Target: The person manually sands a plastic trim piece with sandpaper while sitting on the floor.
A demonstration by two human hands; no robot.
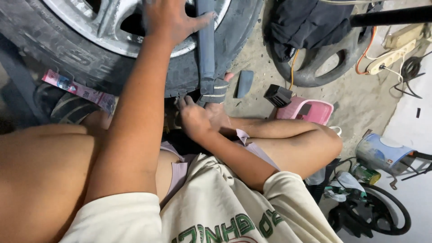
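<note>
Two hands [168,18] [193,118] on one tyre [67,54].

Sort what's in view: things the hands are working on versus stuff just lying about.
In hand:
- tyre with its alloy rim, under the left hand
- grey bar across the tyre
- right hand at the tyre's lower edge

Lying about:
- pink tub
- black block
- spare tyre
- power strip
- blue can
</note>
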